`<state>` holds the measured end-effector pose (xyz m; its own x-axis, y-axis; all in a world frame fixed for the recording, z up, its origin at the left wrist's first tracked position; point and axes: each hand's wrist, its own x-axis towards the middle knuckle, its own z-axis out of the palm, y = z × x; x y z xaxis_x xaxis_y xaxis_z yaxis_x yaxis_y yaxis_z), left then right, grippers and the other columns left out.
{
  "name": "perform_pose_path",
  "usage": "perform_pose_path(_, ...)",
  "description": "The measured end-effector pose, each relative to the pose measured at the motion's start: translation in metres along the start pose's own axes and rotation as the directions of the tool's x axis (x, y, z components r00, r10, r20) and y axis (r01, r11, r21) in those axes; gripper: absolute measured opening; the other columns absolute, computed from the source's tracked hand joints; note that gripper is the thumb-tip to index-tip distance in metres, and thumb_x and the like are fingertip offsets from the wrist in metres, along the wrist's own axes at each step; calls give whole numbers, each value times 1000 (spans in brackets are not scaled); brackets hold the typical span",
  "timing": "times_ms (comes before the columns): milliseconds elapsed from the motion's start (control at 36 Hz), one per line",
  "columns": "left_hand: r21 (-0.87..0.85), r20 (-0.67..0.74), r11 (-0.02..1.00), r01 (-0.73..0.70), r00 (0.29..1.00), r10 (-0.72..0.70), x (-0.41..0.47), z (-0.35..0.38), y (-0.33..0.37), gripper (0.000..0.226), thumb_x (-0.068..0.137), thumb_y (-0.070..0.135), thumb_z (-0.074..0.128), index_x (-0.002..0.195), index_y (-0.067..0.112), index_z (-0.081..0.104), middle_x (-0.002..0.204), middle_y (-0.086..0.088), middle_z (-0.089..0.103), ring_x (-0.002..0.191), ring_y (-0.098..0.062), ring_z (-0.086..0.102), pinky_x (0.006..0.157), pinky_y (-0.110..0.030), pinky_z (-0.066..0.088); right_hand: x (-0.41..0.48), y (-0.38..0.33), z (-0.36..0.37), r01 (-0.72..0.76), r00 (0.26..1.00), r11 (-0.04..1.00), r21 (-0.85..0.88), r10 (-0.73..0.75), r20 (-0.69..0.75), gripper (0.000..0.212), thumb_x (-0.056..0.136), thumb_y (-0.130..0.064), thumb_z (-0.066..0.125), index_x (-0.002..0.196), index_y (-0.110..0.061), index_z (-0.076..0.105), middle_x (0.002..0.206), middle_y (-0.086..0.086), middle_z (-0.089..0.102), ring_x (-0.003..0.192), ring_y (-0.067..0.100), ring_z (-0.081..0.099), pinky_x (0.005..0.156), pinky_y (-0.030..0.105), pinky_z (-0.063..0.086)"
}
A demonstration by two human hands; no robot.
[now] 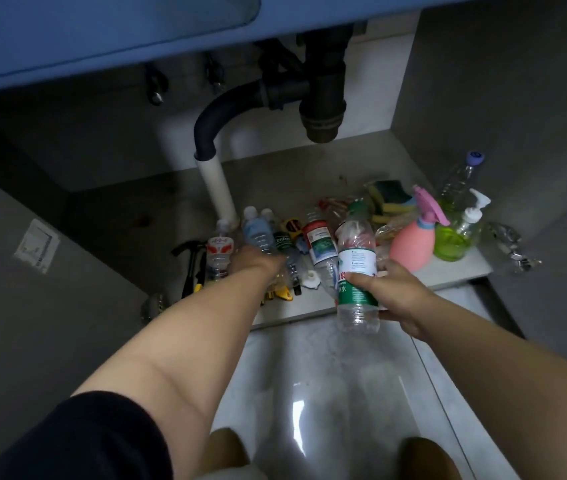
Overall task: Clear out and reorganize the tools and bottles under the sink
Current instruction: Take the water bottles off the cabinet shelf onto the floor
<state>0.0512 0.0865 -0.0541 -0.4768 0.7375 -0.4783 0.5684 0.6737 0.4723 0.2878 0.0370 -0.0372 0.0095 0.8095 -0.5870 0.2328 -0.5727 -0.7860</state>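
Note:
My right hand (398, 296) grips a clear water bottle with a green label and green cap (356, 261), held upright at the front edge of the cabinet floor (455, 271). My left hand (256, 263) reaches into a pile of plastic bottles lying on that floor; its fingers are curled around a clear bottle with a pale blue label (258, 233). Beside it stand or lie a red-and-white labelled bottle (219, 252), a dark green labelled bottle (284, 242) and a red-capped labelled bottle (320, 245). A hammer with a black and yellow handle (194, 268) lies to the left.
A black drain trap (323, 98) and white pipe (218, 188) hang over the cabinet floor. At the right stand a pink spray bottle (413, 242), a pump bottle of green liquid (458, 233), a tall clear bottle (458, 178) and sponges (387, 195). Glossy floor tiles (327, 393) lie below.

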Motion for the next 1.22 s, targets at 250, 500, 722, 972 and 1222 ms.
perform_pose_path(250,-260,-19,964,-63,998,60,-36,-2,-10,39,77,37,80,108,19,65,103,-6,73,89,-25,71,84,-38,61,-19,-8,2,45,998,986,-160,-39,40,46,80,-36,80,117,-23,55,111,5,69,98,24,69,89,47,58)
perform_pose_path(500,-443,316,891,-97,913,257,-144,39,-20,49,78,18,85,118,22,57,104,0,71,81,-11,67,53,-19,51,-67,-13,-84,42,990,877,-479,29,141,42,83,-38,78,113,-31,50,113,3,64,103,22,65,86,48,60)
perform_pose_path(722,-263,691,965,-21,693,204,-197,117,-26,46,82,20,81,124,18,61,117,-6,73,108,-21,71,86,-38,61,-73,93,-164,-178,984,873,-453,153,-91,55,75,-46,81,112,-21,50,102,-1,60,92,16,63,69,38,62)
perform_pose_path(972,-247,743,969,-25,637,206,-196,209,-16,31,82,21,85,93,30,58,94,-3,73,75,-12,75,65,-32,63,-38,208,-174,-291,946,906,-308,222,-238,61,83,-30,74,128,-12,37,120,13,58,103,28,63,86,41,56)
perform_pose_path(1222,-271,698,957,-104,664,269,-173,282,0,86,73,38,86,143,19,41,128,-15,60,109,-34,65,78,-51,63,10,235,-176,-305,891,804,-510,52,-451,63,88,-25,70,138,-10,36,134,19,50,120,38,55,98,47,49)
